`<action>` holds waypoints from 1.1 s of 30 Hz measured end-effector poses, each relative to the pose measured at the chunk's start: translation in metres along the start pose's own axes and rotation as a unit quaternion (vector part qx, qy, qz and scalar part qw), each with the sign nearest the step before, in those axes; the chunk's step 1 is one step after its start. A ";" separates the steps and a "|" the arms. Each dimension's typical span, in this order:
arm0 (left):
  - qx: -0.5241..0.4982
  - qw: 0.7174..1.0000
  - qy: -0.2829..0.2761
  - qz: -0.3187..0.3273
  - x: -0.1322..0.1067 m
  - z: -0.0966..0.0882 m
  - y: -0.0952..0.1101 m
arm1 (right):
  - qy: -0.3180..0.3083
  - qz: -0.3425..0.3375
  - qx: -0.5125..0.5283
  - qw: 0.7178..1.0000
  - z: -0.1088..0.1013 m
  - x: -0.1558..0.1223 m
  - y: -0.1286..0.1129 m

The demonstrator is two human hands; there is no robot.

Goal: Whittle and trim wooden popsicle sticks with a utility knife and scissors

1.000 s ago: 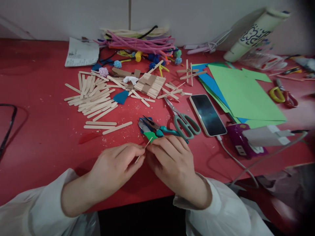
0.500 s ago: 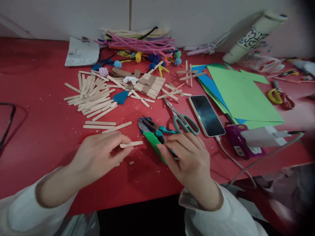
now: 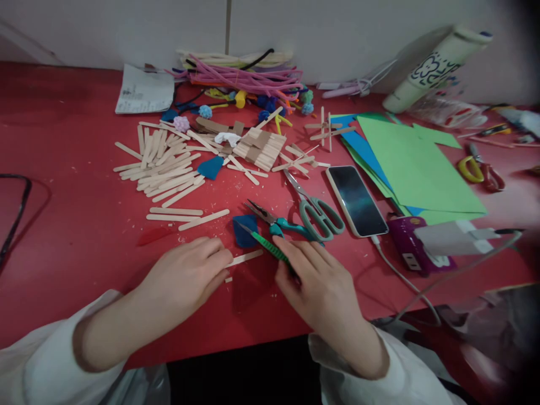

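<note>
Low over the red table, my left hand (image 3: 196, 275) is closed on a wooden craft stick (image 3: 247, 257), whose free end points right. My right hand (image 3: 320, 275) is wrapped round a green utility knife (image 3: 270, 246), its blade pointing up and left over a piece of blue felt (image 3: 244, 232). Needle-nose pliers (image 3: 274, 218) with teal handles lie just beyond the knife. Scissors (image 3: 316, 211) with grey-green handles rest behind my right hand. Three loose sticks (image 3: 175, 212) lie beyond my left hand.
A pile of craft sticks (image 3: 160, 163) and a glued stick panel (image 3: 260, 148) lie farther back. Pipe cleaners (image 3: 244, 76) are heaped by the wall. On the right are a phone (image 3: 356, 201), green paper (image 3: 422, 166), a purple power strip (image 3: 407, 239) with a cable, and a tumbler (image 3: 434, 70).
My right hand has taken up the green knife from the table and turned its blade up-left. My left hand has lowered the stick and shifted it right.
</note>
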State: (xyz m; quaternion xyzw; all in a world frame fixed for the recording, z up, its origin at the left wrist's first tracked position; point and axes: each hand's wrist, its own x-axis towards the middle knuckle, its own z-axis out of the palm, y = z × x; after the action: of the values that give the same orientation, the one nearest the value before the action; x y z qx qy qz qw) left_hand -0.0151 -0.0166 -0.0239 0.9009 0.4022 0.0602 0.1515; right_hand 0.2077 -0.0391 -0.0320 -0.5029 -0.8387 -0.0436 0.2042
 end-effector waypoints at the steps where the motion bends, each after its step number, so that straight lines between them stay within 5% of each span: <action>1: -0.014 1.000 0.004 -0.003 0.000 0.001 0.001 | 0.010 0.017 0.033 0.999 -0.002 0.000 0.002; 4: -0.044 0.999 0.015 -0.015 0.001 0.004 0.004 | 0.031 0.129 0.159 0.978 -0.008 -0.003 0.007; 7: -0.055 0.998 0.021 -0.019 0.002 0.008 0.003 | 0.043 0.257 0.285 0.922 -0.014 -0.010 0.014; 10: -0.056 0.998 0.020 -0.011 0.003 0.010 0.003 | 0.005 0.319 0.422 0.849 -0.019 -0.021 0.020; 12: -0.052 0.999 0.013 -0.002 0.003 0.011 0.003 | -0.021 0.322 0.464 0.825 -0.024 -0.028 0.023; 19: 0.016 0.997 0.065 0.049 0.004 0.010 0.008 | 0.037 0.273 0.360 0.891 -0.055 -0.040 0.025; 24: 0.071 0.991 0.069 0.089 0.002 0.009 0.016 | -0.007 0.120 0.235 0.965 -0.074 -0.025 0.028; 33: 0.171 0.964 0.137 0.148 -0.009 0.025 0.025 | -0.057 0.086 0.224 0.969 -0.078 -0.002 0.013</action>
State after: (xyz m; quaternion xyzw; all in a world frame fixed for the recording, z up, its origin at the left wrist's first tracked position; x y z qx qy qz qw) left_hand 0.0018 -0.0448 -0.0390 0.9459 0.2861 0.1355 -0.0718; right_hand 0.2435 -0.0560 0.0367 -0.5163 -0.7909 0.1922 0.2664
